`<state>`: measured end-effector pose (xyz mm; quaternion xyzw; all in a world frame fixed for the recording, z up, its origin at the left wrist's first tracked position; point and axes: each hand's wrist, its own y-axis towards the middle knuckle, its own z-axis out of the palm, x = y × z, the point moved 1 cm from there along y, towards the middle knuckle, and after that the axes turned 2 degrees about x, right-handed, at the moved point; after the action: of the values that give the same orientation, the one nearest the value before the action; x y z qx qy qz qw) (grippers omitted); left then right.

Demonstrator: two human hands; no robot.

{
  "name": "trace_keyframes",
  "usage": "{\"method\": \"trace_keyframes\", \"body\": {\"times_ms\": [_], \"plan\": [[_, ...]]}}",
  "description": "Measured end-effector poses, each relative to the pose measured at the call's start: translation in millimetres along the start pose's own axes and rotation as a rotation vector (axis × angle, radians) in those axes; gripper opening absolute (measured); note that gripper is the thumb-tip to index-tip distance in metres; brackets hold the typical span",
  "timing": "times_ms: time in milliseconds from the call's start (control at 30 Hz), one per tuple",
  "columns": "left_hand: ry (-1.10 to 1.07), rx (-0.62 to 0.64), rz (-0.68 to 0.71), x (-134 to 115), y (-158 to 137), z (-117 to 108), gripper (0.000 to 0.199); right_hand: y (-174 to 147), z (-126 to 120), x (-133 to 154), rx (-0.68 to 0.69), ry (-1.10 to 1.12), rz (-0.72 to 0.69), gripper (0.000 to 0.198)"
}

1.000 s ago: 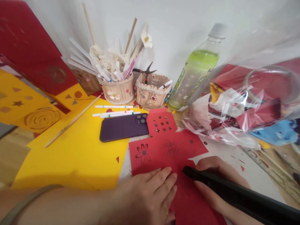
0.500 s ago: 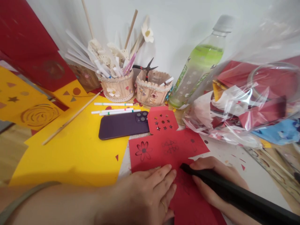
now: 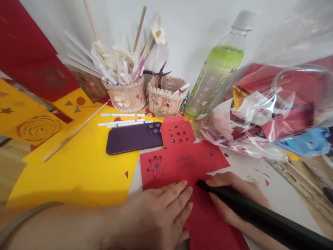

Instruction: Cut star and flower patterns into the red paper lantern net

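Note:
A red paper cutout (image 3: 166,178) with several flaps lies in front of me, with star holes and a cut flower in it and faint drawn flowers. My left hand (image 3: 161,213) rests flat on its lower left part, fingers stretched out and side by side. In my right hand (image 3: 234,194) is a long, thick black pen-like tool (image 3: 241,203), pinched near its narrow end. The tip meets or hovers just over the red paper, right of my left fingertips; contact cannot be told. Under the paper lies a white sheet (image 3: 275,198) with small red scraps.
A purple phone (image 3: 127,140) and several white pens (image 3: 122,115) lie on yellow paper (image 3: 85,173), beside a wooden stick (image 3: 75,132). Behind stand two decorated baskets (image 3: 126,99), one holding pliers (image 3: 160,74), and a bottle (image 3: 215,69). A plastic bag of scraps (image 3: 273,107) sits at right.
The whole view has shifted slightly, so things appear a little farther left. My left hand stays flat on the red paper, and the black tool's tip is at nearly the same spot.

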<state>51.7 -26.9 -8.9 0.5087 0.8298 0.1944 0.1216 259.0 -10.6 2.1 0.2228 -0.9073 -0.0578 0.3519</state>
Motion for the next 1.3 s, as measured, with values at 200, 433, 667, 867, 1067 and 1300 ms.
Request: {"method": "trace_keyframes", "body": {"times_ms": [200, 433, 667, 867, 1067, 1300], "plan": [[-0.017, -0.001, -0.002, 0.8, -1.8, 1.1, 0.026, -2.9, 7.9, -2.7, -0.090, 0.036, 0.021, 0.017], [-0.016, -0.002, 0.003, 1.4, 1.1, 0.3, 0.026, -6.3, 8.6, -5.1, -0.035, 0.060, 0.015, 0.017], [0.003, 0.014, 0.038, 1.2, 2.2, -1.0, 0.028, -5.5, 7.3, -4.6, 0.000, 0.010, -0.057, 0.020], [-0.027, -0.013, 0.014, 3.2, 1.6, -1.3, 0.028, -2.8, 5.5, -4.0, 0.033, -0.049, -0.160, 0.021], [-0.021, 0.008, 0.022, 2.3, -0.4, -0.5, 0.029, -2.1, 3.9, -3.3, 0.048, -0.088, -0.160, 0.024], [-0.012, 0.002, 0.016, 1.7, -2.6, 0.6, 0.030, -1.2, 3.2, -4.3, 0.038, -0.082, -0.177, 0.025]]}}
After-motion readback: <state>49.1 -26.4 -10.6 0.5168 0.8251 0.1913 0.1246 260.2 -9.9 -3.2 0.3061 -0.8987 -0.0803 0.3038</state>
